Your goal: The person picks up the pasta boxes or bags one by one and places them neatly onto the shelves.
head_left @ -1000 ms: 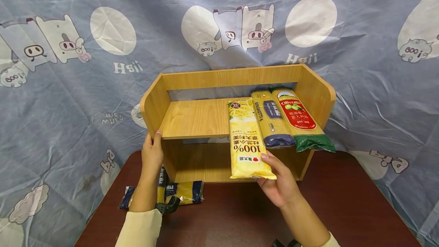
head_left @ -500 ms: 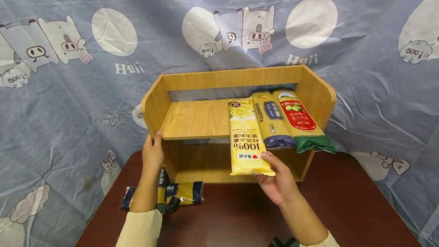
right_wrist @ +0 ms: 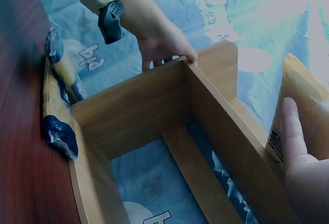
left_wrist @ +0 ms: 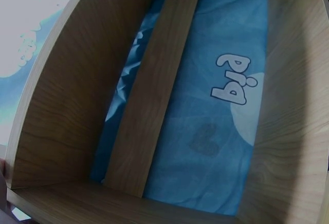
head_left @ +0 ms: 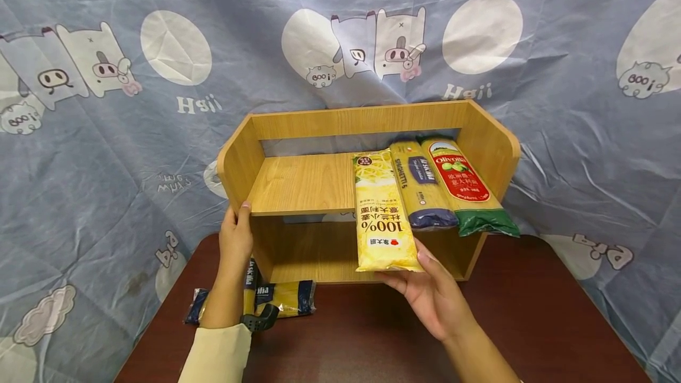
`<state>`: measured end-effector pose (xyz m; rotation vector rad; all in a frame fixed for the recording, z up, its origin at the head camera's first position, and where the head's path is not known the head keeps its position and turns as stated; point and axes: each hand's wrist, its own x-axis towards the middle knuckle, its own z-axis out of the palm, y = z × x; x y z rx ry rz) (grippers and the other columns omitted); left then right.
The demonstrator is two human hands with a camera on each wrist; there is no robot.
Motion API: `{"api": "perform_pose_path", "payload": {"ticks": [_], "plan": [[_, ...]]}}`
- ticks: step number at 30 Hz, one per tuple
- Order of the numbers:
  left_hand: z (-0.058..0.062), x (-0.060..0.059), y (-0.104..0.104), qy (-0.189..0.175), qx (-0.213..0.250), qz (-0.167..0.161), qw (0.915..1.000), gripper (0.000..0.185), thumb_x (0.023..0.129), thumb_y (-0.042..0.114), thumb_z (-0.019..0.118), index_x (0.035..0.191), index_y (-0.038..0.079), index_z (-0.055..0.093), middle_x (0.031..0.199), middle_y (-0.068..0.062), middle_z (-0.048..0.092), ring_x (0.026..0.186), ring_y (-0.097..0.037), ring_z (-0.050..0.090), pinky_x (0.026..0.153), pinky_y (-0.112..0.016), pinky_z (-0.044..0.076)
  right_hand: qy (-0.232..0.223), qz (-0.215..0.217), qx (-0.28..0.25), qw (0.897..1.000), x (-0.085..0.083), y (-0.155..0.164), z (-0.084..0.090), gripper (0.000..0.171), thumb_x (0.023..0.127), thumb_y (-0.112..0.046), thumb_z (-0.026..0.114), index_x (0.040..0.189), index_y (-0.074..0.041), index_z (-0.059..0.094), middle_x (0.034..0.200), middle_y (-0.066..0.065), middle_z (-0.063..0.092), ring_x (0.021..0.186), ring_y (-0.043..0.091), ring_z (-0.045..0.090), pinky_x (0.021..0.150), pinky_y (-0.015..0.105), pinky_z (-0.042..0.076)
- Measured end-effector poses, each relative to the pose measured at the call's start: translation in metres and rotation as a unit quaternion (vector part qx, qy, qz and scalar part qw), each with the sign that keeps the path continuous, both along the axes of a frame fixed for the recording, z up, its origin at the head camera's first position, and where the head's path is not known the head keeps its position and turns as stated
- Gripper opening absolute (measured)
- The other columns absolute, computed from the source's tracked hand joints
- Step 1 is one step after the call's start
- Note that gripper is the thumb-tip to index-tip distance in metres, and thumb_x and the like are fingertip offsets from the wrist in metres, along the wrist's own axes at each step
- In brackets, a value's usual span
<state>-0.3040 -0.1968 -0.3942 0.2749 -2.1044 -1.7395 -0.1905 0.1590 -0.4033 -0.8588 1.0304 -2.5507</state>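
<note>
Supporting the near end of a flat, pale-yellow plastic pasta packet [head_left: 380, 211] with the right hand [head_left: 436, 297]. Grip loosely open: thumb along the packet's right edge, fingers extended under its near end; nothing clenched. Packet runs away from the grip, far end over the upper board of a two-tier, light-brown wooden shelf [head_left: 303, 182], near end jutting past the front edge, which is likely why it is borne from below.

Right of the grip and beyond: a clear spaghetti packet with a dark-blue label [head_left: 424, 185], then a green-ended packet with a red oval label [head_left: 463, 179]. Both lie lengthwise, overhanging too; the board seems too shallow for them.

Well left of the grip, the left hand [head_left: 236, 232] clasps the shelf's side, probably steadying it. Beside that forearm, navy-ended yellow packets [head_left: 287, 299] on a dark-red table [head_left: 346, 341].
</note>
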Motion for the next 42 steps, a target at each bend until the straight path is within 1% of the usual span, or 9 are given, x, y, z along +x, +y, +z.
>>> {"api": "perform_pose_path", "payload": {"ticks": [3, 5, 9, 14, 18, 25, 32, 36, 42], "plan": [[0.0, -0.001, -0.001, 0.002, 0.002, 0.006, 1.0, 0.056, 0.103, 0.053, 0.044, 0.151, 0.022, 0.048, 0.149, -0.016, 0.052, 0.134, -0.033, 0.048, 0.118, -0.053, 0.033, 0.007, -0.007, 0.007, 1.0, 0.005, -0.003, -0.001, 0.05, 0.109, -0.01, 0.021, 0.159, -0.009, 0.023, 0.152, 0.007, 0.05, 0.127, 0.022, 0.06, 0.109, 0.044, 0.049], [0.001, -0.002, -0.001, 0.005, 0.002, 0.01, 0.9999, 0.055, 0.103, 0.052, 0.045, 0.15, 0.022, 0.048, 0.148, -0.015, 0.053, 0.134, -0.033, 0.049, 0.117, -0.052, 0.034, 0.009, -0.017, 0.019, 1.0, 0.007, -0.007, -0.002, 0.05, 0.108, -0.005, 0.024, 0.157, -0.009, 0.024, 0.148, 0.007, 0.053, 0.126, 0.023, 0.061, 0.107, 0.044, 0.05], [0.001, -0.003, -0.002, 0.008, 0.004, 0.009, 0.9999, 0.054, 0.103, 0.052, 0.046, 0.149, 0.022, 0.049, 0.147, -0.016, 0.054, 0.133, -0.033, 0.05, 0.116, -0.052, 0.035, -0.001, -0.045, 0.048, 0.998, 0.01, -0.014, -0.003, 0.048, 0.106, 0.001, 0.032, 0.152, -0.009, 0.03, 0.139, 0.008, 0.06, 0.124, 0.026, 0.064, 0.102, 0.043, 0.054], [0.001, -0.002, -0.001, 0.011, 0.005, 0.004, 0.9999, 0.054, 0.104, 0.051, 0.045, 0.149, 0.022, 0.049, 0.147, -0.016, 0.054, 0.133, -0.033, 0.05, 0.116, -0.052, 0.035, -0.023, -0.089, 0.065, 0.994, 0.009, -0.021, -0.002, 0.04, 0.107, 0.0, 0.039, 0.145, -0.01, 0.04, 0.129, 0.005, 0.067, 0.115, 0.024, 0.07, 0.096, 0.04, 0.057], [0.0, -0.002, -0.001, 0.008, 0.006, 0.004, 0.9999, 0.055, 0.104, 0.051, 0.045, 0.15, 0.022, 0.048, 0.148, -0.016, 0.053, 0.133, -0.033, 0.049, 0.116, -0.052, 0.035, -0.034, -0.111, 0.061, 0.991, 0.006, -0.025, -0.001, 0.035, 0.107, -0.001, 0.04, 0.14, -0.01, 0.045, 0.124, 0.004, 0.07, 0.109, 0.02, 0.072, 0.094, 0.039, 0.058], [0.001, -0.002, -0.001, 0.007, 0.004, 0.006, 1.0, 0.055, 0.103, 0.052, 0.045, 0.15, 0.023, 0.048, 0.149, -0.015, 0.052, 0.135, -0.034, 0.049, 0.117, -0.053, 0.034, -0.039, -0.124, 0.045, 0.991, -0.002, -0.029, 0.002, 0.033, 0.108, -0.003, 0.04, 0.138, -0.011, 0.049, 0.122, 0.003, 0.071, 0.109, 0.018, 0.072, 0.094, 0.039, 0.058], [0.0, -0.002, 0.0, 0.007, 0.001, 0.01, 0.9999, 0.055, 0.103, 0.051, 0.046, 0.15, 0.022, 0.049, 0.148, -0.016, 0.053, 0.133, -0.033, 0.049, 0.116, -0.052, 0.035, -0.061, -0.148, 0.043, 0.986, -0.013, -0.035, 0.005, 0.034, 0.108, -0.008, 0.043, 0.142, -0.009, 0.043, 0.123, 0.002, 0.069, 0.11, 0.016, 0.071, 0.096, 0.038, 0.057], [0.0, -0.001, 0.0, 0.006, 0.002, 0.009, 0.9999, 0.054, 0.103, 0.051, 0.046, 0.15, 0.023, 0.049, 0.148, -0.015, 0.053, 0.135, -0.032, 0.049, 0.118, -0.052, 0.034, -0.071, -0.148, 0.026, 0.986, -0.019, -0.037, 0.005, 0.034, 0.109, -0.01, 0.043, 0.143, -0.008, 0.042, 0.123, 0.002, 0.068, 0.11, 0.017, 0.071, 0.096, 0.038, 0.057], [0.0, -0.002, 0.001, 0.006, 0.003, 0.004, 1.0, 0.054, 0.103, 0.052, 0.046, 0.15, 0.023, 0.049, 0.148, -0.015, 0.053, 0.134, -0.033, 0.049, 0.117, -0.052, 0.034, -0.078, -0.141, -0.012, 0.987, -0.024, -0.04, 0.009, 0.03, 0.109, -0.008, 0.041, 0.138, -0.008, 0.049, 0.122, 0.004, 0.069, 0.109, 0.018, 0.071, 0.097, 0.038, 0.056]]}}
